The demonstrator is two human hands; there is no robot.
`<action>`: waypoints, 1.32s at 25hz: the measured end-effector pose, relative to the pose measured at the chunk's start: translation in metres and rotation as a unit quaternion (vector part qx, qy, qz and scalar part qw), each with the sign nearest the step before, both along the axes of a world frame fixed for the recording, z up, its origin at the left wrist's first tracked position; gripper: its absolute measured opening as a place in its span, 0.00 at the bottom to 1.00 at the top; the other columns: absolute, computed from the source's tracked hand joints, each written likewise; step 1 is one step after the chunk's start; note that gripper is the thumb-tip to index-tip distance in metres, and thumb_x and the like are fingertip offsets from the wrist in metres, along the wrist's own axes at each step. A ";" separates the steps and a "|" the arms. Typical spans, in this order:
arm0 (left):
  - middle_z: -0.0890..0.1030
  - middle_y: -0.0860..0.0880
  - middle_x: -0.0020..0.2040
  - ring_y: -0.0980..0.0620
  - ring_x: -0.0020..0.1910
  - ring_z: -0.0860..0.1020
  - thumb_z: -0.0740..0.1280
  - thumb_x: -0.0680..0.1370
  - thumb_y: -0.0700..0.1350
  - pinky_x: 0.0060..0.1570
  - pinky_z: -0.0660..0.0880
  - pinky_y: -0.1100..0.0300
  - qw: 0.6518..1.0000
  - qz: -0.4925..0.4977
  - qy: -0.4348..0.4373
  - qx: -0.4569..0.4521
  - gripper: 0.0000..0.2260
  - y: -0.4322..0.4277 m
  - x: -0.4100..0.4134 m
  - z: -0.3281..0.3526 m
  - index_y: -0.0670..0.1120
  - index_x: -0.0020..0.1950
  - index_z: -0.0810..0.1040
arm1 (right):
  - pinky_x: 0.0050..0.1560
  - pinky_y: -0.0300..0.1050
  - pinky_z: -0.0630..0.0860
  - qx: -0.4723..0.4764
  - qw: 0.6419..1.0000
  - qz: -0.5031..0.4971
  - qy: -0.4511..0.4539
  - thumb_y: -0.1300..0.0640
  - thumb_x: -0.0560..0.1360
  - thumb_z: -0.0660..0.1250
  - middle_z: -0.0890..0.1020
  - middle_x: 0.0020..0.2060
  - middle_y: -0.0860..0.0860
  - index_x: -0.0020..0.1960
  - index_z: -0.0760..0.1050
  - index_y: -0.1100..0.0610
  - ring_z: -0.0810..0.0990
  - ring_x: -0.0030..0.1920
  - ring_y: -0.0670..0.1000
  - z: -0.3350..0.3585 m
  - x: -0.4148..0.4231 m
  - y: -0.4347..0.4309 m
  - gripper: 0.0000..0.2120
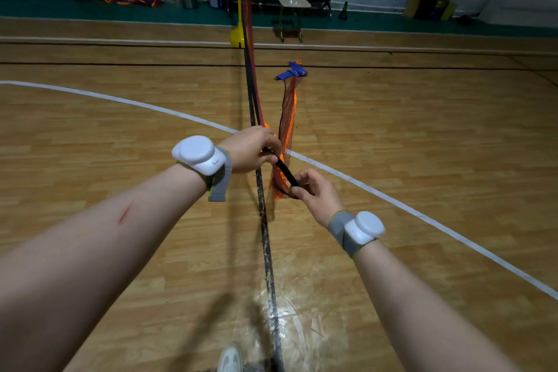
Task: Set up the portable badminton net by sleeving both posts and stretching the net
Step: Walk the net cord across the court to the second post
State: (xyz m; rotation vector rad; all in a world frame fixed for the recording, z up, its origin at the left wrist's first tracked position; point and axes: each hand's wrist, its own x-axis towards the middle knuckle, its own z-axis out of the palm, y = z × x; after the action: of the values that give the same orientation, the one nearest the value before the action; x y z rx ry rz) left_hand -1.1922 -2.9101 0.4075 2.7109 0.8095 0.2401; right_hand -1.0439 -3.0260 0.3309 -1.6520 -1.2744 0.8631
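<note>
Grips a black strip (pixel 282 169) in the left hand (pixel 250 149), fingers curled over it and hiding the part inside the fist. Pinches its lower end between thumb and fingertips of the right hand (pixel 315 192), just below and to the right of the left. Cannot tell whether the strip is a thin post or the net's edge band. Holds the orange net (pixel 287 133) bunched between and just beyond both hands, its mesh too crumpled to read, and loses the lowest folds behind the right fingers. Trails one length away past the hands to a blue cloth (pixel 292 71) on the floor, and another, darker, up to a far yellow post (pixel 236 35) whose top is cut off by the upper edge. Shows only the toe of a white shoe (pixel 231 358) below the hands, at the bottom edge.
</note>
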 end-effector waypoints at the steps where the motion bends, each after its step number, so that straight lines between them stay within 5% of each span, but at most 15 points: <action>1: 0.73 0.51 0.46 0.55 0.48 0.68 0.66 0.76 0.44 0.49 0.64 0.62 1.000 0.006 0.004 0.002 0.06 -0.001 -0.002 0.001 0.43 0.50 0.79 | 0.47 0.48 0.75 -0.007 1.000 0.002 0.001 0.65 0.74 0.65 0.77 0.39 0.49 0.39 0.70 0.49 0.77 0.42 0.50 -0.001 0.001 -0.002 0.12; 9: 0.74 0.51 0.47 0.53 0.51 0.71 0.65 0.76 0.44 0.50 0.67 0.61 0.999 0.030 -0.010 0.006 0.07 -0.012 0.000 0.010 0.43 0.52 0.78 | 0.56 0.33 0.62 0.013 0.996 -0.026 -0.079 0.62 0.74 0.67 0.69 0.50 0.50 0.44 0.73 0.54 0.69 0.53 0.47 -0.003 0.014 -0.010 0.04; 11: 0.75 0.50 0.48 0.53 0.50 0.71 0.65 0.76 0.43 0.51 0.68 0.60 0.999 0.032 -0.021 0.004 0.06 -0.012 -0.002 0.012 0.43 0.51 0.79 | 0.60 0.37 0.62 0.020 0.996 -0.047 -0.067 0.61 0.73 0.68 0.68 0.50 0.50 0.44 0.74 0.54 0.68 0.54 0.47 -0.001 0.015 -0.009 0.04; 16: 0.73 0.53 0.47 0.56 0.48 0.70 0.65 0.76 0.42 0.49 0.66 0.62 0.998 0.045 -0.035 -0.001 0.06 -0.011 -0.007 0.014 0.44 0.51 0.79 | 0.41 0.30 0.72 0.024 0.999 -0.020 0.028 0.64 0.75 0.64 0.77 0.35 0.48 0.42 0.72 0.54 0.76 0.38 0.44 0.003 0.015 -0.014 0.06; 25: 0.77 0.47 0.49 0.51 0.49 0.72 0.65 0.76 0.42 0.52 0.70 0.56 0.998 0.063 -0.010 -0.006 0.05 -0.010 -0.014 -0.005 0.43 0.50 0.78 | 0.44 0.38 0.68 -0.037 0.999 -0.015 0.007 0.56 0.76 0.64 0.74 0.35 0.49 0.37 0.74 0.58 0.71 0.37 0.45 -0.007 0.021 -0.036 0.10; 33: 0.76 0.44 0.52 0.46 0.53 0.73 0.62 0.76 0.35 0.51 0.70 0.55 0.997 0.063 0.035 -0.009 0.05 -0.025 0.008 -0.019 0.42 0.48 0.75 | 0.34 0.30 0.66 -0.012 0.999 -0.024 0.029 0.61 0.74 0.67 0.75 0.26 0.40 0.38 0.78 0.53 0.72 0.29 0.37 0.001 0.021 -0.065 0.07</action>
State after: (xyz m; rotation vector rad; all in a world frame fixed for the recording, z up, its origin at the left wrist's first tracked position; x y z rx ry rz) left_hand -1.1845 -2.9353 0.3886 2.6681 0.9984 0.1660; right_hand -1.0232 -3.0915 0.3315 -1.6592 -1.1838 0.8933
